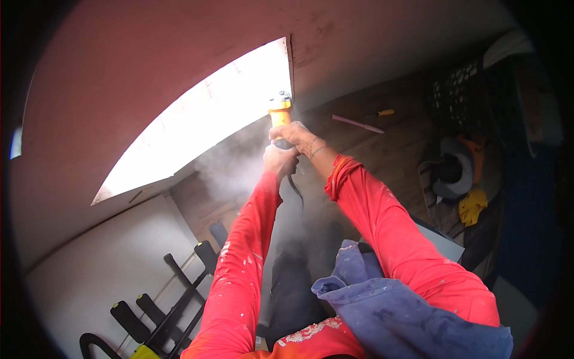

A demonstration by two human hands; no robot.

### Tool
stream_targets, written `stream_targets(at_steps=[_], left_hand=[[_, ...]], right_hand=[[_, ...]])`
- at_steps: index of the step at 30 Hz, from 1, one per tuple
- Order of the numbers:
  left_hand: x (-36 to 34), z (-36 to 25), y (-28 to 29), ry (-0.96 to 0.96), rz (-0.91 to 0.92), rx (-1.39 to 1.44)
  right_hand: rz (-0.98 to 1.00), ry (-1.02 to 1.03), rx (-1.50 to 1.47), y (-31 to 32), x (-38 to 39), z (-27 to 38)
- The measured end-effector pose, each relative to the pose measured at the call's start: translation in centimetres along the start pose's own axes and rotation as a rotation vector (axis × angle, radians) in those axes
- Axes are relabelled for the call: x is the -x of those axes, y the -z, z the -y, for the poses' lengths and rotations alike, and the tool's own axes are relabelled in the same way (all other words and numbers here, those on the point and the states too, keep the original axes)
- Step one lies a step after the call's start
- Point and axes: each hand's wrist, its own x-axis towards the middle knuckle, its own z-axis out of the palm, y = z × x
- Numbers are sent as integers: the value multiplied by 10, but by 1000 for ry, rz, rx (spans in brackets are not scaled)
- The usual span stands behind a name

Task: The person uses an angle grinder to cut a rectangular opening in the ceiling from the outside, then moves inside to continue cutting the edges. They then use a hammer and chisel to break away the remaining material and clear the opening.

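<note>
The grip is doubled; right hand (290, 134) wraps the body of the yellow power tool (280, 116), left hand (279, 159) clasps its rear, presumably for steadiness; the tool sits upper centre, its head near the bright opening's (209, 107) right edge; the cord (296, 190) hangs below, likely clear of the head; dust (230, 167) clouds left of centre.

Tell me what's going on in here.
A person in red sleeves is holding a yellow angle grinder two-handed. The right-hand grip is around its body; the left-hand grip is behind that, near the black cord. The tool's head is at the right edge of a bright opening in the wall. Pale dust hangs below the opening.
</note>
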Motion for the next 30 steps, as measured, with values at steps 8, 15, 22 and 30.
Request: stream_targets(at_steps=[8,15,22,30], left_hand=[[141,25,-17,-143,-166,-123],[298,38,-45,-880,130,-660],[285,21,-84,-1195,456,-902],[264,3,-144,-1528,559,-935]], right_hand=[[194,-22,2,-7,118,-48],[-87,-190,-521,82,232,-118],[-411,-124,-746,159,293,-153],[-564,-50,-905,208,312,-154]])
